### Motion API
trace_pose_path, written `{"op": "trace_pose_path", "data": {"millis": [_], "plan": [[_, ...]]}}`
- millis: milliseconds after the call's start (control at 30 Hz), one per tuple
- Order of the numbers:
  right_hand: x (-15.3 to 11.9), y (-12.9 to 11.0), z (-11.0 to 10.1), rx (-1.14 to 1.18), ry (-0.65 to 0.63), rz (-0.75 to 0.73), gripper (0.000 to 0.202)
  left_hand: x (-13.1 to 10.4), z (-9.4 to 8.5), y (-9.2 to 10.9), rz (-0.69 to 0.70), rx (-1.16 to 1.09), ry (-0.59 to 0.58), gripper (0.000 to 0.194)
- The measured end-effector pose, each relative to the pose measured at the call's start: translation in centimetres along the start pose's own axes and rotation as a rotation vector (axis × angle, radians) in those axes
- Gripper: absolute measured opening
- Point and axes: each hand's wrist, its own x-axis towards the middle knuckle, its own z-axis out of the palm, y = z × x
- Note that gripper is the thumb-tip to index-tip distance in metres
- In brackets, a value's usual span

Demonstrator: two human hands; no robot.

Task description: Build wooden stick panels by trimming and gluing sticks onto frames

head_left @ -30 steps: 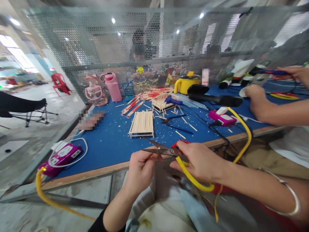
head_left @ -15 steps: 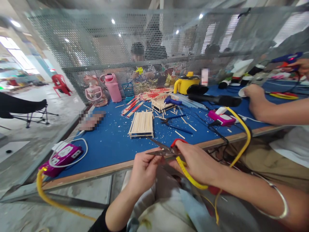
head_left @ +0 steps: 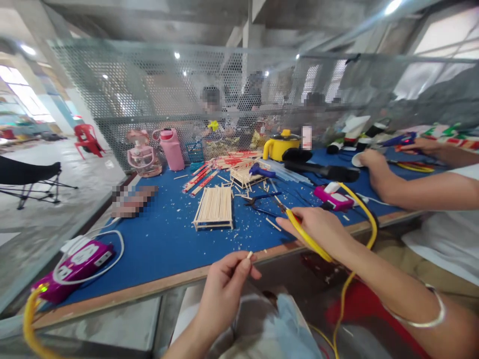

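Near the table's front edge, my left hand pinches a short piece of wooden stick between thumb and fingertips. My right hand is closed on scissors, mostly hidden by the hand, above the table to the right; a yellow strap lies along this hand. A small rack of wooden sticks stands on the blue table. Behind it is a second stick piece with a blue glue gun on it. Blue-handled pliers lie near my right hand.
Red-wrapped sticks, a yellow pot, pink bottles and a black tool lie toward the back mesh. Purple power strips sit left and right. At the right, another person's hand holds a white round object.
My right hand has moved the scissors away from my left hand, up and to the right over the table. My left hand still pinches its stick piece. The camera view has shifted.
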Motion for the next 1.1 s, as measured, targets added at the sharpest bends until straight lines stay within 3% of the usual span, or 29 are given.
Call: {"op": "trace_pose_path", "data": {"millis": [100, 200, 300, 467, 567, 633, 700, 767, 833, 900, 1000, 1100], "plan": [[2.1, 3.0, -0.5, -0.133, -0.188, 0.141, 0.057, -0.1, -0.2, 0.3, -0.072, -0.11, 0.001, 0.029], [4.1, 4.7, -0.4, -0.133, -0.299, 0.186, 0.066, 0.1, -0.4, 0.9, -0.025, -0.155, -0.011, 0.027], [6.2, 5.3, -0.1, -0.111, -0.317, 0.218, 0.068, 0.5, -0.7, 1.5, 0.066, -0.117, 0.002, 0.022], [9.6, 5.4, -1.2, -0.033, -0.457, 0.262, 0.06, 2.4, -2.7, 2.2, -0.051, -0.186, 0.054, 0.025], [10.7, 3.0, -3.1, -0.034, -0.444, 0.167, 0.048, 5.1, -4.5, 3.5, -0.038, -0.192, 0.043, 0.022], [10.8, -0.2, -4.1, 0.051, -0.378, -0.013, 0.038, 7.5, -5.6, 4.8, -0.004, -0.167, 0.083, 0.021], [10.5, -4.0, -4.2, 0.437, -0.346, -0.355, 0.032, 10.1, -6.2, 6.2, 0.061, -0.129, 0.136, 0.022], [10.5, -7.4, -3.5, 0.71, -0.371, -0.493, 0.034, 12.5, -6.6, 7.2, 0.13, -0.125, 0.153, 0.021], [11.2, -9.5, -2.1, 0.869, -0.347, -0.501, 0.028, 14.7, -7.3, 7.6, 0.19, -0.103, 0.124, 0.02], [12.5, -10.2, -0.4, 0.99, -0.32, -0.454, 0.02, 16.4, -8.6, 7.2, 0.145, -0.013, 0.158, 0.02], [14.6, -9.4, 1.7, 1.246, -0.301, -0.344, 0.022, 17.9, -11.4, 5.4, -0.097, 0.185, 0.293, 0.035], [15.5, -8.2, 3.1, 1.475, -0.308, -0.243, 0.039, 18.3, -13.7, 3.2, -0.29, 0.262, 0.211, 0.042]]}}
